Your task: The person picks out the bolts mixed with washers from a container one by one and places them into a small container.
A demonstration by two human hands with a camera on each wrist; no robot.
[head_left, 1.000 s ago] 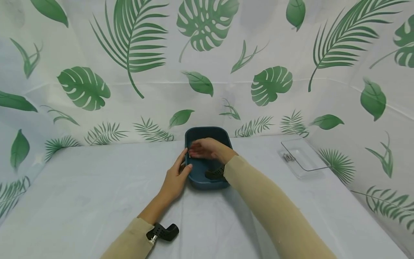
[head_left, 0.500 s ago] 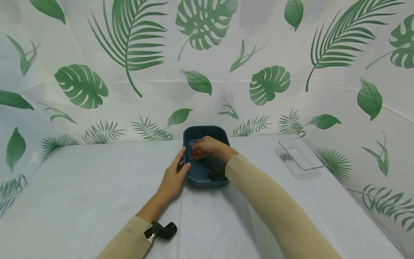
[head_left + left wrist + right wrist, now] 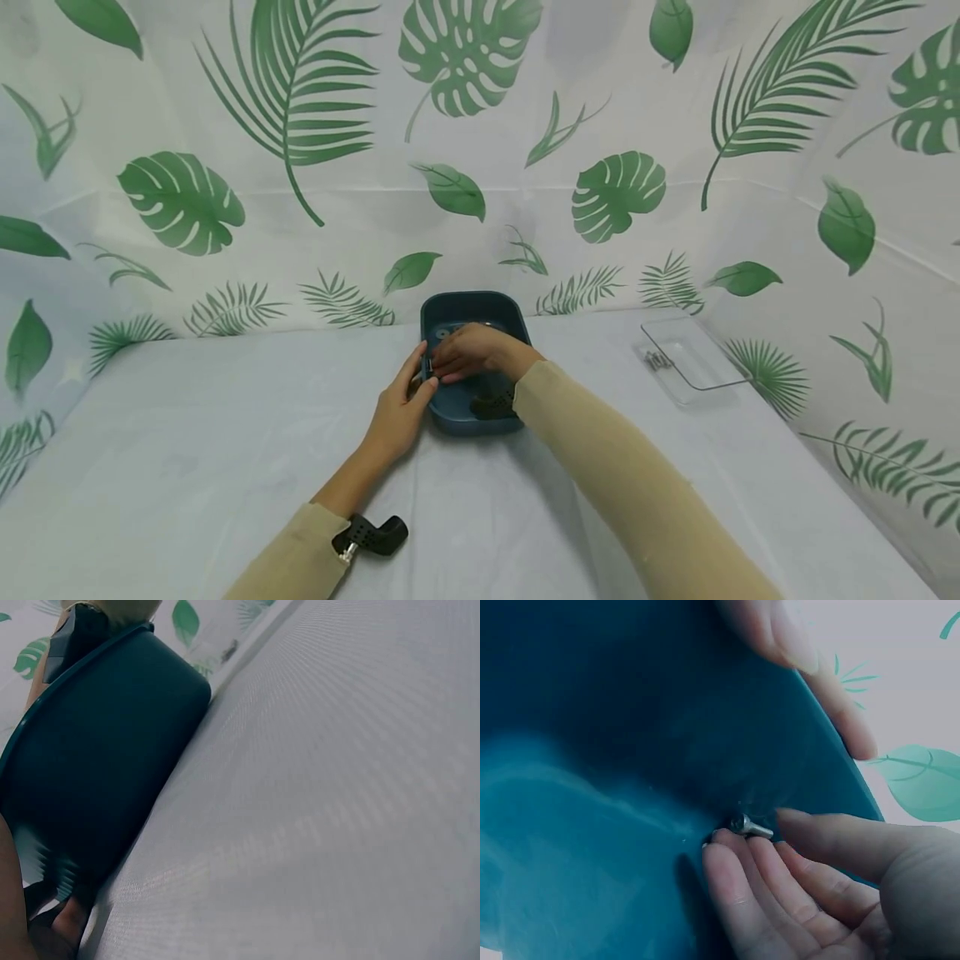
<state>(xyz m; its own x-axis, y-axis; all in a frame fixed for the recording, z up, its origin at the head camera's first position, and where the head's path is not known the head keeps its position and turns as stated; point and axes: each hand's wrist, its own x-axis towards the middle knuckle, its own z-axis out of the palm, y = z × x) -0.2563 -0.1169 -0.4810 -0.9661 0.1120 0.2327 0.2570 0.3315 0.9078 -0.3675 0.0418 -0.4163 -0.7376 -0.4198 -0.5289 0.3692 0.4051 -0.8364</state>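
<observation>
A dark blue rounded rectangular bin (image 3: 480,425) stands on the table. My left hand (image 3: 395,415) grips its left side, thumb over the rim and fingers outside, as the right wrist view shows. Reaching into the bin, my right hand (image 3: 480,352) is near the left inner wall. In the right wrist view a small silver socket-head bolt (image 3: 751,827) lies at its fingertips beside the wall; the thumb is close to the bolt but looks apart from it. Small round metal pieces like washers (image 3: 442,333) lie at the bin's far end, partly hidden by the right hand.
On the right of the white-covered table (image 3: 225,433) stands a clear plastic box (image 3: 693,390) with several small metal bolts (image 3: 657,360) in its left end. Behind the table hangs a white cloth (image 3: 337,250) printed with green leaves.
My right hand has shifted slightly towards the near left wall inside the bin, and its fingers have changed pose. The left hand keeps its hold on the rim. The head view has shifted slightly.
</observation>
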